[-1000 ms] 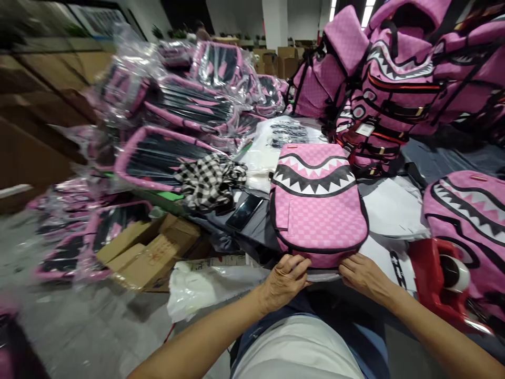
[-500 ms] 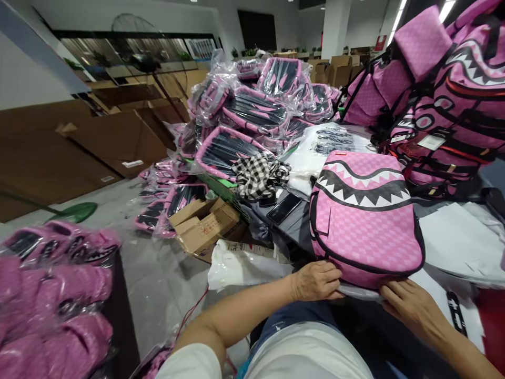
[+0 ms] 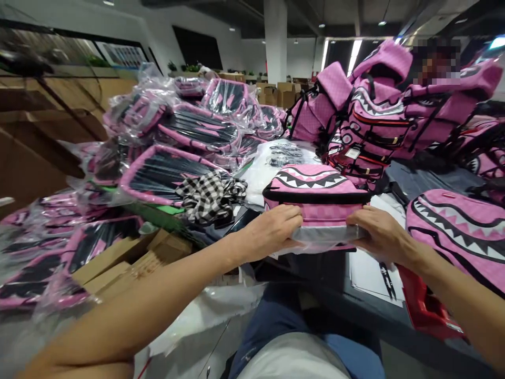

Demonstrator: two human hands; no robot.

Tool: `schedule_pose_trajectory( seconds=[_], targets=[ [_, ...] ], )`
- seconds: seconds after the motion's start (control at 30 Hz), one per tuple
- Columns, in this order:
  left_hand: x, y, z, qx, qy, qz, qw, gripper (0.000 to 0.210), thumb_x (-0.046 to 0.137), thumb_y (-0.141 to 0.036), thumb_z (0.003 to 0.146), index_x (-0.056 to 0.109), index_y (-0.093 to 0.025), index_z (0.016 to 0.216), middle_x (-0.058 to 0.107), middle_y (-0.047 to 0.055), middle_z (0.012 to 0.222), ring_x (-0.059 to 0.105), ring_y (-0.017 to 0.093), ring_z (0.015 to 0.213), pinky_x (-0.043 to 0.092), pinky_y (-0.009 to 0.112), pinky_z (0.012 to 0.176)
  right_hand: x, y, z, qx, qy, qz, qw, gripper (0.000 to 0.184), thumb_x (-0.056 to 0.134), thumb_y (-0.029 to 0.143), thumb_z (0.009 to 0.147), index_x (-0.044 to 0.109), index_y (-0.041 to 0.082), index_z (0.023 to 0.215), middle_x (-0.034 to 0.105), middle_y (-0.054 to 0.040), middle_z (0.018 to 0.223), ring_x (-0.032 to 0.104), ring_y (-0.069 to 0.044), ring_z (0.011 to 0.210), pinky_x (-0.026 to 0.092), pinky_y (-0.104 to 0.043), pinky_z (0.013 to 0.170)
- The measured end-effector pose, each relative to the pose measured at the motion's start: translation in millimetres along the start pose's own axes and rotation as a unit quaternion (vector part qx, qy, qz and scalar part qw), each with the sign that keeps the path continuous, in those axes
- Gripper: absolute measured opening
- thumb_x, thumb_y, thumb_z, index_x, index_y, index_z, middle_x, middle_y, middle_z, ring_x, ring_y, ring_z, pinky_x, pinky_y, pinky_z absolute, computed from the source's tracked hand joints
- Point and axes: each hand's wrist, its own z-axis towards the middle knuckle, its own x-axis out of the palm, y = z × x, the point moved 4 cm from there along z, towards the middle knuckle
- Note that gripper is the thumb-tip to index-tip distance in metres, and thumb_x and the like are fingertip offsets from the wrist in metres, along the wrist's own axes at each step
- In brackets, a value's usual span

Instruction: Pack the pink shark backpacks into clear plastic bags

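Note:
Before me a pink backpack (image 3: 319,213) with a black-and-white shark-mouth print is tipped up, its bottom facing me. A clear plastic bag (image 3: 327,235) covers the lower edge of it. My left hand (image 3: 282,226) grips the left bottom corner, fingers closed over the plastic and the fabric. At the right bottom corner, my right hand (image 3: 381,234) is closed in the same way. The thumbs lie partly hidden under the bag's edge. A checked black-and-white cloth (image 3: 205,195) lies left of the backpack.
Plastic-wrapped pink backpacks (image 3: 197,126) are piled at the left, with an open cardboard box (image 3: 130,263) below. Unwrapped pink backpacks (image 3: 366,126) stand behind. At the right lie another shark-print backpack (image 3: 461,221), white paper sheets (image 3: 365,273), black tweezers-like tool (image 3: 387,281) and a red tray (image 3: 426,305).
Both hands have raised the backpack's near end, so its bottom now faces me and the plastic shows along it. My view has swung right, bringing another shark-print backpack into sight.

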Motion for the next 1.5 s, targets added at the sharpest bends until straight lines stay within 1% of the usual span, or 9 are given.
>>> schedule_pose_trajectory(
  seconds=[0.1, 0.23, 0.5, 0.67, 0.83, 1.03, 1.23, 1.4, 1.5],
  targets=[
    [-2.7, -2.3, 8.4, -0.013, -0.110, 0.072, 0.991, 0.025, 0.048, -0.035, 0.102, 0.054, -0.017, 0.086, 0.060, 0.008, 0.086, 0.057, 0.021, 0.075, 0.050, 0.032, 0.067, -5.0, 8.7, 2.9, 0.026, -0.125, -0.064, 0.990, 0.012, 0.051, 0.021, 0.096, 0.053, 0.021, 0.107, 0.062, -0.0044, 0.083, 0.057, -0.018, 0.071, 0.046, -0.030, 0.066],
    [6.9, -8.0, 5.3, -0.057, -0.202, 0.136, 0.968, 0.020, 0.039, -0.014, 0.097, 0.054, -0.016, 0.083, 0.061, 0.015, 0.095, 0.059, 0.022, 0.075, 0.053, 0.034, 0.064, 5.8, 19.7, -3.1, 0.055, -0.135, -0.076, 0.986, 0.020, 0.055, 0.018, 0.090, 0.051, 0.019, 0.110, 0.060, -0.0095, 0.097, 0.060, -0.021, 0.082, 0.051, -0.030, 0.065],
    [12.2, -21.4, -9.2, -0.018, -0.058, 0.026, 0.998, 0.017, 0.063, -0.018, 0.091, 0.051, -0.016, 0.103, 0.063, 0.016, 0.113, 0.065, 0.025, 0.106, 0.059, 0.035, 0.087, 19.1, 18.3, -14.5, 0.060, -0.159, -0.173, 0.970, 0.035, 0.043, -0.003, 0.078, 0.050, 0.023, 0.099, 0.054, -0.0014, 0.083, 0.052, -0.015, 0.068, 0.046, -0.025, 0.058],
    [20.9, -13.1, -29.9, -0.016, -0.153, 0.021, 0.988, 0.024, 0.040, 0.000, 0.090, 0.051, -0.018, 0.101, 0.065, 0.012, 0.110, 0.066, 0.017, 0.091, 0.059, 0.030, 0.078, 36.0, 37.1, -27.7, 0.050, -0.059, -0.027, 0.997, 0.026, 0.054, 0.017, 0.089, 0.050, 0.019, 0.114, 0.060, -0.0083, 0.093, 0.058, -0.019, 0.076, 0.053, -0.029, 0.064],
    [43.4, -27.5, -46.7, -0.059, -0.274, 0.052, 0.959, 0.021, 0.047, -0.001, 0.088, 0.053, -0.018, 0.099, 0.066, 0.012, 0.104, 0.062, 0.019, 0.084, 0.056, 0.034, 0.070, 52.5, 46.9, -46.9, 0.020, -0.071, -0.052, 0.996, 0.034, 0.045, 0.002, 0.089, 0.054, 0.020, 0.116, 0.061, -0.0054, 0.087, 0.059, -0.018, 0.077, 0.052, -0.030, 0.068],
    [96.8, -68.7, -73.1, -0.098, -0.150, 0.030, 0.983, 0.002, 0.058, -0.018, 0.086, 0.057, -0.017, 0.087, 0.066, 0.016, 0.102, 0.062, 0.023, 0.082, 0.056, 0.037, 0.069, 93.9, 48.8, -69.7, 0.077, -0.178, -0.078, 0.978, 0.027, 0.046, -0.001, 0.089, 0.059, 0.022, 0.097, 0.055, -0.0015, 0.075, 0.051, -0.016, 0.066, 0.041, -0.030, 0.059],
    [149.8, -89.4, -109.6, -0.190, -0.209, 0.041, 0.958, 0.012, 0.051, -0.010, 0.086, 0.057, -0.019, 0.084, 0.067, 0.011, 0.094, 0.063, 0.021, 0.081, 0.059, 0.039, 0.076, 128.3, 72.0, -115.6, 0.049, -0.076, -0.009, 0.996, 0.024, 0.049, 0.011, 0.092, 0.059, 0.018, 0.112, 0.065, -0.0061, 0.086, 0.061, -0.019, 0.076, 0.053, -0.033, 0.068],
    [144.9, -93.5, -125.3, -0.164, -0.198, -0.025, 0.966, 0.027, 0.067, -0.029, 0.088, 0.061, -0.016, 0.111, 0.067, 0.015, 0.107, 0.064, 0.028, 0.108, 0.062, 0.044, 0.087, 115.0, 70.0, -113.4, 0.115, 0.038, 0.038, 0.992, 0.038, 0.049, 0.013, 0.097, 0.049, 0.014, 0.134, 0.066, -0.0071, 0.089, 0.064, -0.020, 0.078, 0.053, -0.031, 0.069],
    [134.7, -87.5, -123.0, -0.117, -0.201, -0.055, 0.971, 0.022, 0.065, -0.024, 0.091, 0.061, -0.013, 0.110, 0.068, 0.013, 0.101, 0.068, 0.023, 0.096, 0.064, 0.037, 0.080, 119.2, 64.4, -95.9, 0.139, 0.120, 0.002, 0.983, 0.018, 0.051, 0.009, 0.095, 0.062, 0.017, 0.107, 0.063, -0.0015, 0.074, 0.059, -0.016, 0.061, 0.041, -0.028, 0.057]
  ],
)
